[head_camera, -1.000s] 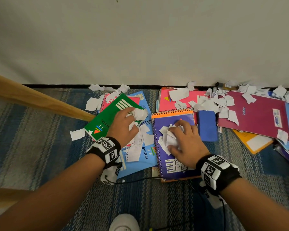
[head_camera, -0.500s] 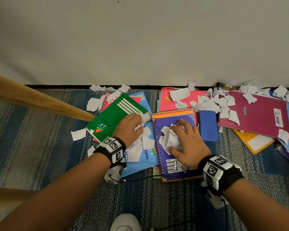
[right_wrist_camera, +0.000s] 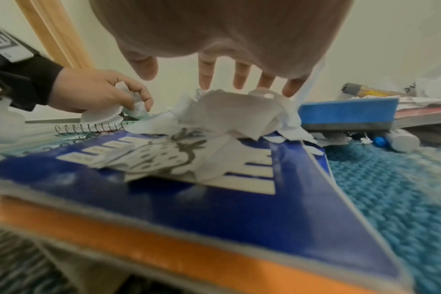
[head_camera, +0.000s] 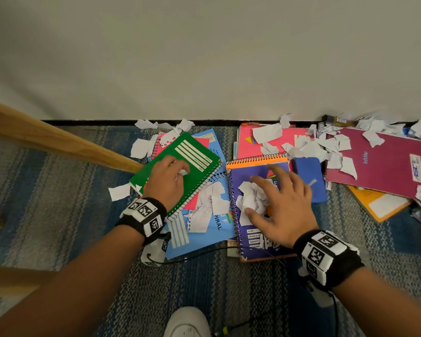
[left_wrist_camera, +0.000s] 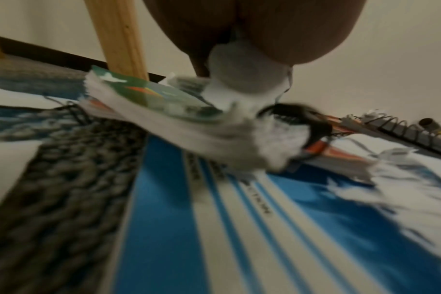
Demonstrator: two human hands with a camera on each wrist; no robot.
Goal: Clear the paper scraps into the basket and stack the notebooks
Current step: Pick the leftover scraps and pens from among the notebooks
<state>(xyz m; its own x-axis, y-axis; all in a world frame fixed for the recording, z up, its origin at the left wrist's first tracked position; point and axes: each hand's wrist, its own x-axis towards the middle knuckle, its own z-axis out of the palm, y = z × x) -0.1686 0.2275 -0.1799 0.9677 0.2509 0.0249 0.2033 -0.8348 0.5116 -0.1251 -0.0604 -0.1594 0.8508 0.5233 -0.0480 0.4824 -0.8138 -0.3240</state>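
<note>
My left hand (head_camera: 176,177) rests on the green spiral notebook (head_camera: 195,154) and its curled fingers hold white paper scraps (right_wrist_camera: 129,99). Spread above a crumpled scrap pile (head_camera: 253,198) on the purple spiral notebook (head_camera: 243,173) is my right hand (head_camera: 277,195); its fingers (right_wrist_camera: 241,79) are straight and grip nothing. More scraps (head_camera: 209,205) lie on the light blue notebook (head_camera: 204,239) between the two. Scraps also cover the pink notebook (head_camera: 246,142) and the maroon notebook (head_camera: 387,164). No basket is in view.
A wooden furniture leg (head_camera: 58,144) slants in from the left to the green notebook. A blue block (head_camera: 306,181) lies beside the purple notebook, an orange notebook (head_camera: 379,203) under the maroon one. The wall (head_camera: 204,57) stands just behind. A white shoe (head_camera: 187,322) is at the bottom.
My left hand has drawn back left onto the green notebook, carrying scraps. My right hand has lifted and spread its fingers off the scraps it had bunched together.
</note>
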